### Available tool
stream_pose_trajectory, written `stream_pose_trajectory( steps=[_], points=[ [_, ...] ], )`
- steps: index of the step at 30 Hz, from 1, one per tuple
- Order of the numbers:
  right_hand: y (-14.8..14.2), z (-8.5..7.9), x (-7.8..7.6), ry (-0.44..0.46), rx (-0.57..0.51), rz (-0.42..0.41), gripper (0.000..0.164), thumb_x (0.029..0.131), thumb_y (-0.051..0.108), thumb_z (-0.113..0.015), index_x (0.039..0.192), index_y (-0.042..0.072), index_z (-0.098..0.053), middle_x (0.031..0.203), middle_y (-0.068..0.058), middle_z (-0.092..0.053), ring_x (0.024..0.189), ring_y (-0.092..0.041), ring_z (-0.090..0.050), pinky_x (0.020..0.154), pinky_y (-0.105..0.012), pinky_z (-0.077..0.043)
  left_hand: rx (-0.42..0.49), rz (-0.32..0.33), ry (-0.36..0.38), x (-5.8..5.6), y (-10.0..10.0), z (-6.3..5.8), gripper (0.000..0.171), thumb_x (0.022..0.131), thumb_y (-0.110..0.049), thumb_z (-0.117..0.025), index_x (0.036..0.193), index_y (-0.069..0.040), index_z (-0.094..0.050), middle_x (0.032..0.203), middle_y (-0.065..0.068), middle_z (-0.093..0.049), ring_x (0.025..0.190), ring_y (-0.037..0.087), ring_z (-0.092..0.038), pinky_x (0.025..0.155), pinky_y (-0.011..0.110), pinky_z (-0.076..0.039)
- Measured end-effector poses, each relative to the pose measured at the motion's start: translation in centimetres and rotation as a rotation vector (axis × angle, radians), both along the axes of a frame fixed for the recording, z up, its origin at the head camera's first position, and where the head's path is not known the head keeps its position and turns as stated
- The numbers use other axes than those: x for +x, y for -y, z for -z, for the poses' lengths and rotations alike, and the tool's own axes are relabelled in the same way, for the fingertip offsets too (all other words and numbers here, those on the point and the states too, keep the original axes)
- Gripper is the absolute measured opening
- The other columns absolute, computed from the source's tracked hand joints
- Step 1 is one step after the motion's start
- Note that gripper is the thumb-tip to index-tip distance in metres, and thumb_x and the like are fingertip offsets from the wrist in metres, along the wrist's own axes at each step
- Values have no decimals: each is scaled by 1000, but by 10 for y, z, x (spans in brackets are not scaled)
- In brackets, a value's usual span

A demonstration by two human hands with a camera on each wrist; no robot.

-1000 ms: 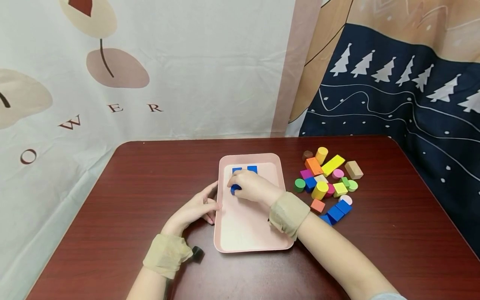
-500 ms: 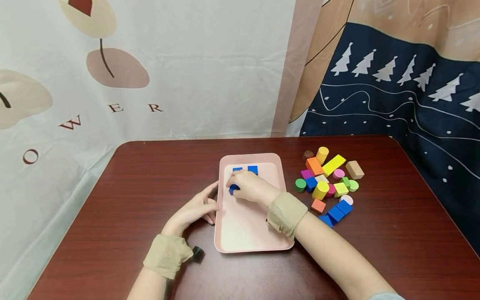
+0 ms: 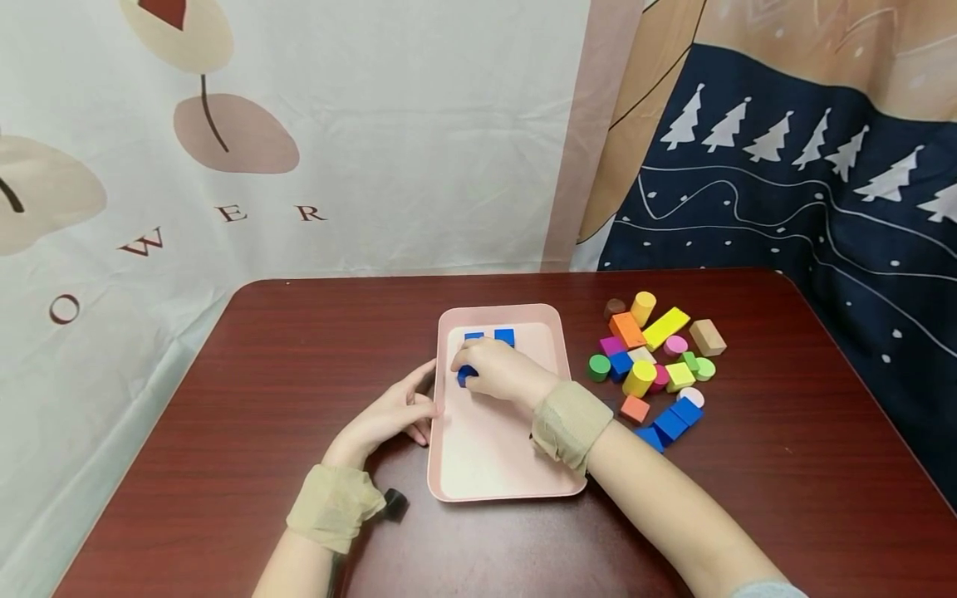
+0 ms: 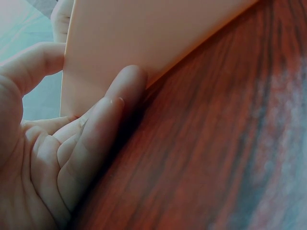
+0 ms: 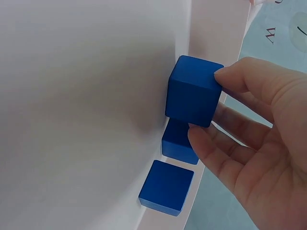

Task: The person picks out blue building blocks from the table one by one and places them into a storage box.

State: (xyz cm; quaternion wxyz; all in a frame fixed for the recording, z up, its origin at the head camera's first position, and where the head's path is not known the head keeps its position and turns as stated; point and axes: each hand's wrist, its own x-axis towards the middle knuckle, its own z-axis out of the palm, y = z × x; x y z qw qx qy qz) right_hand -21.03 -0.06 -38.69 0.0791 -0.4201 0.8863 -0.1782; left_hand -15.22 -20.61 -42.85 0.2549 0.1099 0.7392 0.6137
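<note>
My right hand [image 3: 497, 370] pinches a blue cube [image 5: 194, 91] inside the pink tray [image 3: 486, 465], close to its left wall. Beyond it, two more blue cubes sit near the tray's far end: one at the left [image 5: 180, 143], partly covered by the held cube in the right wrist view, and one farther right [image 5: 167, 187]. In the head view my fingers partly hide the held cube. At the tray's left side, my left hand [image 3: 392, 415] holds the wall, the thumb bent over the rim and fingers [image 4: 127, 88] against the outer face.
Right of the tray lies a loose group of coloured blocks, including a yellow cylinder [image 3: 639, 379], an orange block [image 3: 626, 330], a wooden block [image 3: 707, 337] and several blue blocks [image 3: 669, 426]. All stand on the dark red table [image 3: 314, 349], with printed cloth [image 3: 419, 149] behind.
Between one and half a second ago, my right hand shifted the held blue cube slightly left in the tray. Since then both hands look still.
</note>
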Motion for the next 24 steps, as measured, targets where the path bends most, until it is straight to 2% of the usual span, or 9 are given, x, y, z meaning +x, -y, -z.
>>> stream_pose_trajectory(
  steps=[11,16,20,24],
  points=[
    [-1,-3,3,13,21,27,25,86,10,-62,111,9,-63,107,0,-61,101,-12,-52,87,-23,-42,-2,-9,8,1,0,-1,74,87,-12,-60,145,-28,-17,72,17,-61,53,26,-57,52,40,-54],
    [-4,-10,7,37,30,70,30,87,16,-63,116,9,-60,112,-1,-58,104,-13,-50,91,-25,-40,16,1,10,1,0,-2,75,88,-10,-59,146,-25,-14,72,14,-61,52,26,-57,50,37,-53],
    [-11,-17,8,60,-10,114,30,86,14,-63,116,9,-59,113,-3,-57,99,-13,-51,87,-24,-42,20,8,6,1,0,-2,74,88,-10,-59,146,-24,-14,72,14,-61,52,26,-57,50,37,-53],
    [-19,-24,9,80,-61,155,31,85,11,-63,116,8,-60,113,-5,-58,96,-15,-53,86,-26,-44,17,1,3,1,-1,-1,73,88,-11,-59,145,-27,-17,73,16,-61,53,27,-58,51,38,-53]
  ],
)
